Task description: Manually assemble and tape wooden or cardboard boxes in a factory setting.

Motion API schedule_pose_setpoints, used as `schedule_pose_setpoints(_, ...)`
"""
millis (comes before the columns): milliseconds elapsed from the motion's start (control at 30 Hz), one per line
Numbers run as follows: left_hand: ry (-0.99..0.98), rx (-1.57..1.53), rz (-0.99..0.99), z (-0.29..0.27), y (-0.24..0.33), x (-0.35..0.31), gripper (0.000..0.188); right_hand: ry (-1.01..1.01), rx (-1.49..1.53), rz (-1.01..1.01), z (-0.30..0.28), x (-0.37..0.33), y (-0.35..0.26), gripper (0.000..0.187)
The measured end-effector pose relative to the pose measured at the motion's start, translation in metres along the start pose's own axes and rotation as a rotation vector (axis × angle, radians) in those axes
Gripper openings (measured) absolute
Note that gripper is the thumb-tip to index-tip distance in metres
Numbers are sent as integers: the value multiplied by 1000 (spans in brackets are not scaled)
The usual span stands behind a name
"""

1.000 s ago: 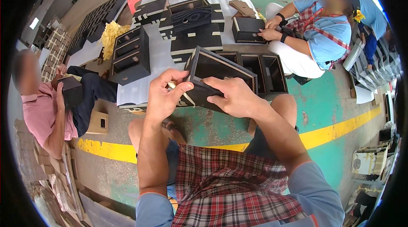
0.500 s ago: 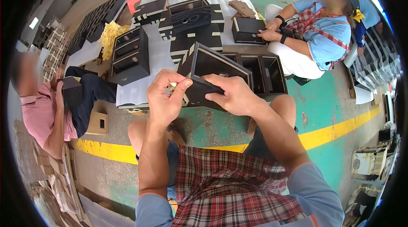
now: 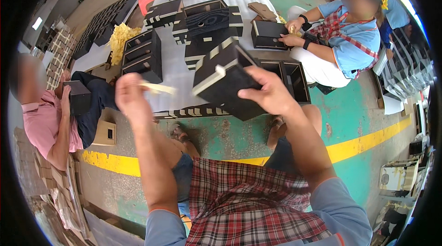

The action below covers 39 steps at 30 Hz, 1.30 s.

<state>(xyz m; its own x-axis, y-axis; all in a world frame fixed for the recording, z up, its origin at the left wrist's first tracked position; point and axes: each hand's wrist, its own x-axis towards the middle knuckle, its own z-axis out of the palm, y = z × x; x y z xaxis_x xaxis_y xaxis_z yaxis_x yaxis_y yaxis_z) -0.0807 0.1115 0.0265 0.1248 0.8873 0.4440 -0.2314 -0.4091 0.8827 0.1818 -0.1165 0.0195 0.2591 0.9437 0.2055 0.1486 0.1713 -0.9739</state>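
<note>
My right hand (image 3: 269, 91) grips a black wooden drawer box (image 3: 225, 78) by its near right edge, thumb on the outer wall, fingers over the rim. The box tilts in the air above the table's near edge, with pale strips along its edges and corner. To the left, my left hand (image 3: 133, 98) is raised and blurred by motion. A pale yellow strip of tape (image 3: 159, 88) sticks out from its pinched fingers toward the box, not touching it.
The white-covered table (image 3: 177, 91) bears several black boxes (image 3: 207, 20), a three-compartment case (image 3: 142, 55) and a yellow tape heap (image 3: 122, 36). A co-worker (image 3: 354, 38) at the right handles a black box (image 3: 268, 34); another person (image 3: 50, 117) at the left holds a dark box (image 3: 79, 97).
My left hand has moved left, away from the box, with the tape strip in its fingers. The box has turned in my right hand, so its taped outer side shows.
</note>
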Motion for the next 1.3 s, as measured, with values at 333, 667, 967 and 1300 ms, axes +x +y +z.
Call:
schedule_pose_setpoints(333, -512, -83, -99, 57, 12, -48, 27, 13, -56, 18, 5, 0, -8, 41)
schedule_pose_setpoints(667, -491, 4, -1, 84, 4, -72, 12, -74, -221, 41, 17, -1, -5, 41)
schedule_pose_setpoints(967, 137, -316, -136, -45, -40, 33, 13, 167, 154, -110, -24, 4, 2, 47)
schedule_pose_setpoints(1300, -254, -405, -372, 53, 5, -54, 26, 240, 239, -126, -15, 7, 11, 49)
